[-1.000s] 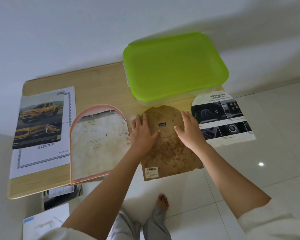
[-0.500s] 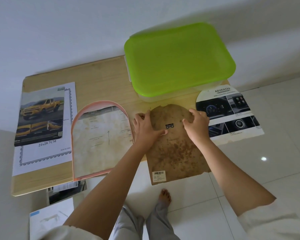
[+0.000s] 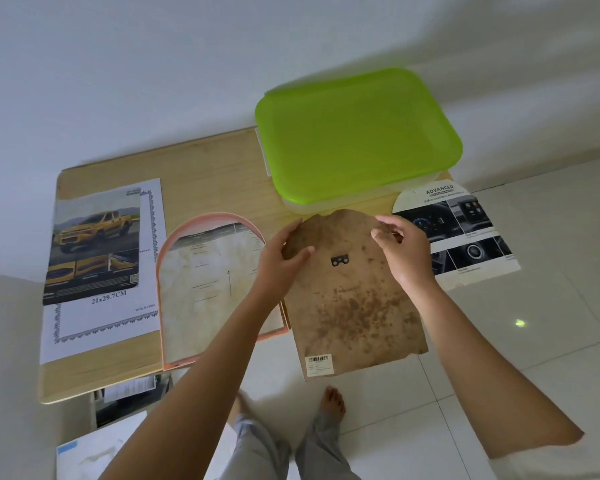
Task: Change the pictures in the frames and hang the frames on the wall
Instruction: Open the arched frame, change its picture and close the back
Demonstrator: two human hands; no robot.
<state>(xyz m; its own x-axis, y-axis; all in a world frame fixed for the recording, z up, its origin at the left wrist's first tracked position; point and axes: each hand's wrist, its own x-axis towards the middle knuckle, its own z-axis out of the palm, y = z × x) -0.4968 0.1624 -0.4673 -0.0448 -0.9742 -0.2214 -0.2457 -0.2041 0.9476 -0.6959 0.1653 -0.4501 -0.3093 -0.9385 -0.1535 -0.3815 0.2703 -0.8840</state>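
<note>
Picture swap: left hand (image 3: 280, 258) and right hand (image 3: 403, 252) grasp the backing board (image 3: 352, 303); next, the arch-cut print (image 3: 459, 233) probably enters the arched frame (image 3: 219, 289).

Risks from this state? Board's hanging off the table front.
1. The backing board juts well past the front edge of the table. Only the left hand plainly grips it, and whether the right hand holds it is unclear. Released, it would likely tip to the floor.
2. Its edges look ragged and stained, so bending it may tear it.
3. The arched print overhangs the right edge near the right forearm; a sweep could knock it off.
</note>
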